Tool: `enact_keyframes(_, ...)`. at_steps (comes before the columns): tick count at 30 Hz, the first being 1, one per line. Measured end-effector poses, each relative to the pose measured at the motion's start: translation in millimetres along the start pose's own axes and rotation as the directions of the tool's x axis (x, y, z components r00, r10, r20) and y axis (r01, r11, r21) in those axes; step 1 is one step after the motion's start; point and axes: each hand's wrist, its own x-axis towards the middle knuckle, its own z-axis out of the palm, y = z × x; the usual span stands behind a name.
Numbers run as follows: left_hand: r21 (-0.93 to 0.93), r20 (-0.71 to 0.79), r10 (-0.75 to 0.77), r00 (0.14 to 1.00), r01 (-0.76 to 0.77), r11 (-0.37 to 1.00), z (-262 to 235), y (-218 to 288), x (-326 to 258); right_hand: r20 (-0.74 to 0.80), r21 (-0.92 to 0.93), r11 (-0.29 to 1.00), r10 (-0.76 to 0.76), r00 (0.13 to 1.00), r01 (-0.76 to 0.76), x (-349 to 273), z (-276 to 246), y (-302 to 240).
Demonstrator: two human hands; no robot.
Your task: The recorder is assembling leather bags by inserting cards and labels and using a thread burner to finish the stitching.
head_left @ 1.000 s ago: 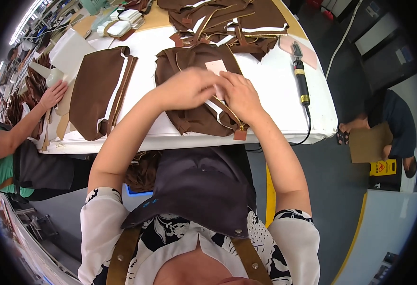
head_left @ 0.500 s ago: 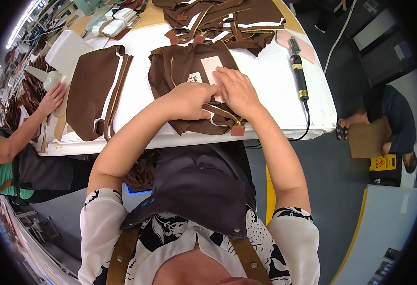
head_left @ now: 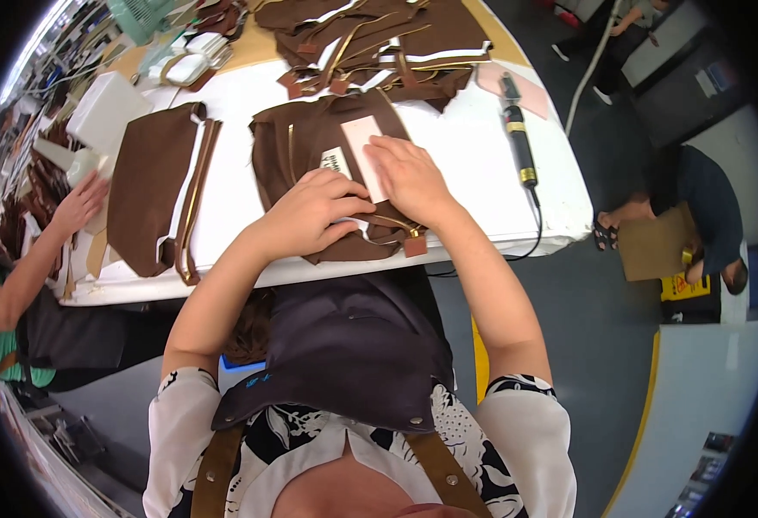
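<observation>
A brown fabric piece [head_left: 275,160] with a gold zip and a small white label [head_left: 334,161] lies on the white table before me. On top of it rests a pale pink card [head_left: 360,136], set at a slant. My right hand [head_left: 409,180] lies flat on the card's right edge, fingers stretched. To its left, my left hand [head_left: 314,211] rests on the fabric, fingertips at the card's lower end and the thumb apart by a white strip. A reddish-brown tab [head_left: 415,247] hangs from the zip end at the table's front edge.
Another folded brown piece [head_left: 150,190] lies to the left, near a co-worker's hand [head_left: 81,203]. Zipped brown pieces [head_left: 396,47] are heaped at the back. A black corded hand tool [head_left: 521,147] lies at the right near a pink sheet [head_left: 530,93]. A person bends over a cardboard box [head_left: 653,246].
My left hand has loosened from a closed grip on the fabric, its fingers now laid out toward the card. My right hand stays on the card. The whole view has shifted slightly.
</observation>
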Motion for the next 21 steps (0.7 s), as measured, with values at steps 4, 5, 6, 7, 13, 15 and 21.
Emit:
enact_keyframes(4,0.028,-0.147,-0.018,0.989,0.022,0.999,15,4,-7,-0.121,0.229,0.967,0.142,0.982,-0.112,2,-18,11)
enact_keyframes(5,0.024,-0.154,-0.015,0.988,0.019,1.000,17,3,-4,-0.258,0.176,0.970,0.209,0.943,-0.167,1,-24,24)
enact_keyframes(6,0.043,-0.187,-0.009,0.982,0.018,0.999,19,4,-6,-0.388,0.126,0.956,0.292,0.874,-0.263,2,-39,34)
enact_keyframes(7,0.059,-0.212,0.004,0.977,0.009,0.998,22,7,-6,-0.450,-0.090,0.928,0.287,0.846,-0.363,-7,-53,62)
enact_keyframes(13,0.116,-0.304,0.054,0.951,-0.020,0.993,33,7,-1,-0.185,-0.471,0.474,0.772,0.609,-0.744,-39,-93,116)
enact_keyframes(15,0.145,-0.301,0.078,0.950,-0.035,0.989,37,5,-1,-0.230,-0.349,0.583,0.706,0.670,-0.734,-60,-95,128)
enact_keyframes(21,0.209,-0.338,0.111,0.935,-0.040,0.977,39,2,-13,-0.069,0.390,0.595,0.780,0.622,-0.703,-80,-115,26)
